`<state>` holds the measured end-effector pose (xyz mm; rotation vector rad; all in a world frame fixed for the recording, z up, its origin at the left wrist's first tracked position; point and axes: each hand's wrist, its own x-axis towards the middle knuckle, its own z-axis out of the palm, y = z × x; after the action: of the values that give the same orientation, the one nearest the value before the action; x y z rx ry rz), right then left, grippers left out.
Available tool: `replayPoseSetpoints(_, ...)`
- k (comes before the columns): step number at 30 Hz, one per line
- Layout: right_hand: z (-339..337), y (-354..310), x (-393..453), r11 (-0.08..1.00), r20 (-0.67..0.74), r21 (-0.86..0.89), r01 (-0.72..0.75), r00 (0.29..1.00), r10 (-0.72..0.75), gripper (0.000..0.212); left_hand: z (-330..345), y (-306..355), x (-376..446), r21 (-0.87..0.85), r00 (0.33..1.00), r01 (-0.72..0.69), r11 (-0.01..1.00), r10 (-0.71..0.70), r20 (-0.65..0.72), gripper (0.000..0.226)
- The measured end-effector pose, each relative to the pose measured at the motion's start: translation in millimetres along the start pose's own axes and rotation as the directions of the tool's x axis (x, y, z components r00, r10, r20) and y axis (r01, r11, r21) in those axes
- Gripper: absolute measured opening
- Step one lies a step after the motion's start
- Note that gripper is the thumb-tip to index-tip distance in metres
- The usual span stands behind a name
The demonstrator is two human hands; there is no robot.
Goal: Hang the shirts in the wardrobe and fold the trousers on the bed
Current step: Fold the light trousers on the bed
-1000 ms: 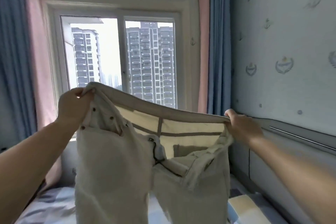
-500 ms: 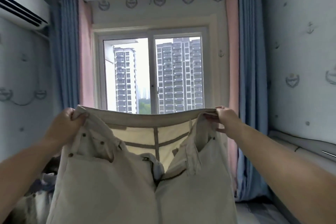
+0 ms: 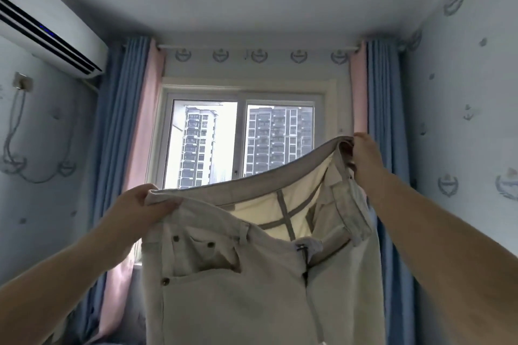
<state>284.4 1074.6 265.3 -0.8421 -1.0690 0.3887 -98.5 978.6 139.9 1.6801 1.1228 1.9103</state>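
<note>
A pair of pale beige trousers (image 3: 232, 283) hangs in the air in front of me, front side toward me, fly open and the waistband stretched wide. My left hand (image 3: 140, 209) grips the left end of the waistband. My right hand (image 3: 364, 157) grips the right end, held higher, so the waistband slopes up to the right. The legs drop out of view below the frame. The bed and the wardrobe are not in view.
A window (image 3: 241, 143) with tower blocks outside lies straight ahead, flanked by blue and pink curtains (image 3: 123, 126). An air conditioner (image 3: 47, 28) is mounted high on the left wall. Patterned wallpaper covers the right wall (image 3: 462, 120).
The view has tilted upward, showing the ceiling and losing the bed. Both hands lifted the trousers, the right hand rising higher than the left.
</note>
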Motion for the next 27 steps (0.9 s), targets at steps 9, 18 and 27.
replayPoseSetpoints(9, 104, -13, -20, 1.000, 0.245, -0.012, 0.024, 0.969, -0.020, 0.020, -69, -18, -43, -0.087, 0.988, 0.062, 0.994, -0.073, -0.135, 0.024)
replayPoseSetpoints(18, 227, 206, -210, 0.906, 0.494, -0.346, -0.244, 0.774, 0.397, 0.027, -196, -187, -190, -0.052, 0.810, 0.477, 0.878, -0.461, -0.363, 0.019)
replayPoseSetpoints(27, 432, 362, -476, 0.773, 0.636, -0.624, -0.117, 0.498, 0.589, 0.023, -433, -361, -298, 0.025, 0.438, 0.849, 0.528, -0.678, -0.590, 0.032)
